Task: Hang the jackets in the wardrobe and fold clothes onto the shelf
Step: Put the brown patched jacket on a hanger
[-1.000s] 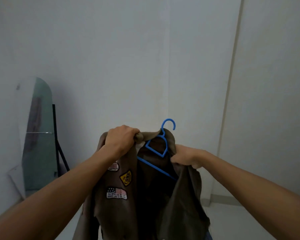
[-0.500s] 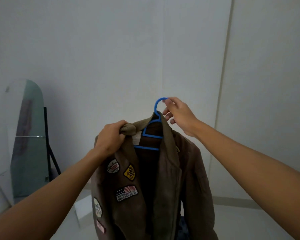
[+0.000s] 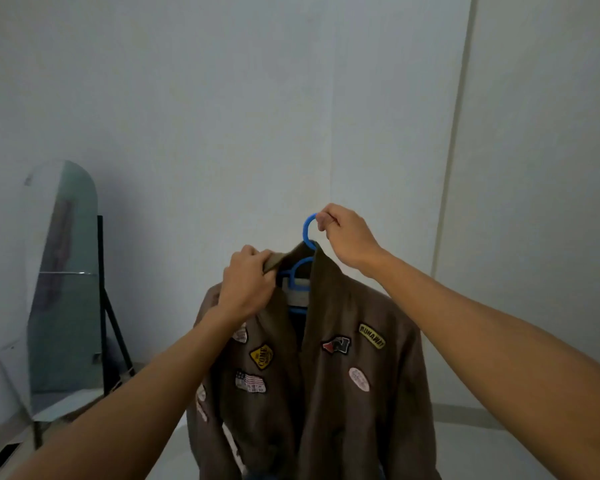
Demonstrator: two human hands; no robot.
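Jacket [image 3: 326, 375] on hanger [image 3: 307, 230], hands gripping both

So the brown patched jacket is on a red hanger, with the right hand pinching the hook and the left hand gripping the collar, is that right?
Not quite: the hanger is blue, not red, as the head view shows. The rest holds: the right hand pinches its hook, and the left hand grips the collar of the brown patched jacket.
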